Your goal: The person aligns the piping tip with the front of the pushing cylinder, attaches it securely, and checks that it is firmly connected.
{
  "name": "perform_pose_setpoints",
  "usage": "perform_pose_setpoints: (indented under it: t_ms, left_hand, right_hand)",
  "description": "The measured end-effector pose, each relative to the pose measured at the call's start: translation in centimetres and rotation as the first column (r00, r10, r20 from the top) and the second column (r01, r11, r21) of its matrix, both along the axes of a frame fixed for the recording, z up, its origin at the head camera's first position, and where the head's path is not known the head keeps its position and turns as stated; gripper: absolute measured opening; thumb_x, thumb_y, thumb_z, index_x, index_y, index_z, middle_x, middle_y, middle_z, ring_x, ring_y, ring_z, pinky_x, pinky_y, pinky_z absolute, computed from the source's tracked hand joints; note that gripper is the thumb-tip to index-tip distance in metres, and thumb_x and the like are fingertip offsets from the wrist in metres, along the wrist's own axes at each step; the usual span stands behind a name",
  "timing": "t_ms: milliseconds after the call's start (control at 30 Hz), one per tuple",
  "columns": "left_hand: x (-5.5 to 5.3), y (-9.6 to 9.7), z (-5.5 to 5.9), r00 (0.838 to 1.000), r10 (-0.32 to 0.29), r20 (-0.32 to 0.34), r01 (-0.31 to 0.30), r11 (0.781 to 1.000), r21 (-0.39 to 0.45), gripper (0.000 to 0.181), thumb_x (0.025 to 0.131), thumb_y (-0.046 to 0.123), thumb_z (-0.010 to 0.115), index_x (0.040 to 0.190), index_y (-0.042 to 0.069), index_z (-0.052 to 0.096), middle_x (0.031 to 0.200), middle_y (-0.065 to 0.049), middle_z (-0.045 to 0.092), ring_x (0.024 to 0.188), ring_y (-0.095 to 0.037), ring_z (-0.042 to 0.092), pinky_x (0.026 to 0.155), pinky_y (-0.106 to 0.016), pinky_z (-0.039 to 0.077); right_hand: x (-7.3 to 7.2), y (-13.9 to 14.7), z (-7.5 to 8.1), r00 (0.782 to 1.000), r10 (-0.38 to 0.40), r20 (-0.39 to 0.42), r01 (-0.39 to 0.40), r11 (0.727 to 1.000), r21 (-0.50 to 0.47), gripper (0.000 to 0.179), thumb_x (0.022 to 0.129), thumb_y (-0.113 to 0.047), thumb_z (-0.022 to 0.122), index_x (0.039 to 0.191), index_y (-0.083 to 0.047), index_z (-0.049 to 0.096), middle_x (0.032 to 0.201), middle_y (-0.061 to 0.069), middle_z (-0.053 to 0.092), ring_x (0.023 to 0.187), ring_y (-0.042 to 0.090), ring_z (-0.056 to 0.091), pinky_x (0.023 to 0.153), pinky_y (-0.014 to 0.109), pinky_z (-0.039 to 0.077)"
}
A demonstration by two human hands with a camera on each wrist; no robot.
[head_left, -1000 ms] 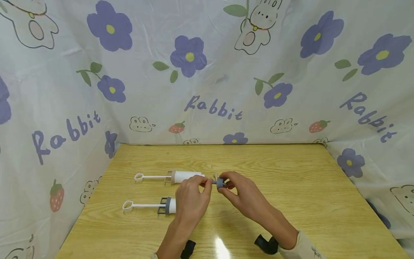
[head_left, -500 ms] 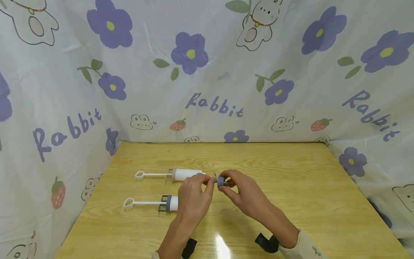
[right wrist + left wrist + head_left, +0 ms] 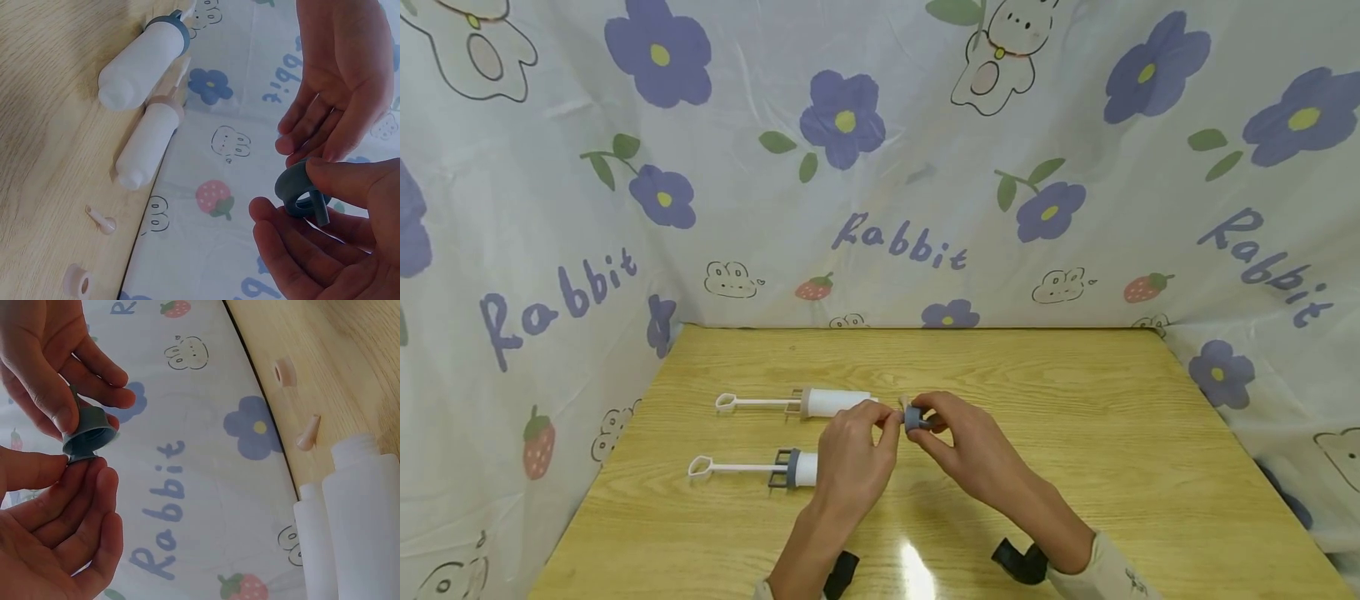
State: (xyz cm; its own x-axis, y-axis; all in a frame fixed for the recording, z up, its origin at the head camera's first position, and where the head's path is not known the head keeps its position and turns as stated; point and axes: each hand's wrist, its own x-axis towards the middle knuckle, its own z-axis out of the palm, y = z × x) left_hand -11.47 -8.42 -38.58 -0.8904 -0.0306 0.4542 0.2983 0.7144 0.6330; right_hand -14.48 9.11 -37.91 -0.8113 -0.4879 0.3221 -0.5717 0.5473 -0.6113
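Note:
My right hand (image 3: 973, 442) holds a blue-grey ring-shaped cap (image 3: 913, 418) between thumb and fingers. Through its hole runs a matching nozzle (image 3: 320, 209), its narrow tube sticking out on the right hand's side. From the other side, my left hand (image 3: 859, 446) pinches the nozzle's flared base (image 3: 81, 456) just outside the cap's open rim. Left of the hands lie two syringe-like tubes with white barrels and looped plunger handles. One white barrel (image 3: 149, 142) has a beige collar, the other white barrel (image 3: 144, 62) a blue-grey collar; the left hand partly covers it in the head view.
A beige nozzle (image 3: 102, 220) and a beige ring cap (image 3: 77, 281) lie loose on the wooden table (image 3: 1075, 392), beyond the hands. Black wrist straps (image 3: 1021, 562) show near the front. A patterned cloth (image 3: 880, 183) hangs behind and at both sides.
My left fingertips have come closer to the cap, and the nozzle's tube has slid further through to the right. The head view has tilted slightly; the tubes lie unmoved.

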Motion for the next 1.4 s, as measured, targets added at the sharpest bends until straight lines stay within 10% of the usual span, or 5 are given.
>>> perform_pose_setpoints:
  t_ms: [900, 1133, 1400]
  left_hand:
    - [-0.22, -0.61, -0.46, 0.968, -0.188, 0.164, 0.160, 0.972, 0.174, 0.017, 0.107, 0.016, 0.057, 0.100, 0.014, 0.072, 0.094, 0.005, 0.066, 0.073, -0.013, 0.053, 0.065, -0.025, 0.046]
    - [-0.15, -0.63, -0.65, 0.965, -0.210, 0.154, 0.185, 0.970, 0.160, 0.017, 0.104, 0.011, 0.056, 0.102, 0.015, 0.072, 0.104, 0.004, 0.071, 0.106, -0.018, 0.069, 0.091, -0.041, 0.057]
    - [-0.10, -0.75, -0.72, 0.963, -0.221, 0.152, 0.202, 0.970, 0.134, 0.020, 0.104, 0.007, 0.055, 0.103, 0.015, 0.074, 0.106, 0.005, 0.070, 0.093, -0.011, 0.065, 0.081, -0.029, 0.054]
  right_hand:
    - [0.01, -0.10, -0.20, 0.999, 0.033, 0.014, -0.032, 0.999, -0.033, 0.027, 0.098, -0.018, 0.071, 0.124, -0.012, 0.065, 0.118, 0.000, 0.070, 0.100, 0.015, 0.075, 0.082, 0.027, 0.061]
    - [0.03, -0.12, -0.08, 0.999, 0.033, 0.025, -0.032, 0.999, -0.036, 0.028, 0.098, -0.016, 0.071, 0.125, -0.012, 0.064, 0.120, 0.001, 0.070, 0.101, 0.015, 0.076, 0.083, 0.027, 0.061]
    - [0.13, -0.16, 0.06, 0.999, 0.027, 0.019, -0.027, 0.999, -0.022, 0.028, 0.098, -0.017, 0.071, 0.125, -0.012, 0.065, 0.120, 0.000, 0.071, 0.101, 0.015, 0.075, 0.083, 0.027, 0.060]
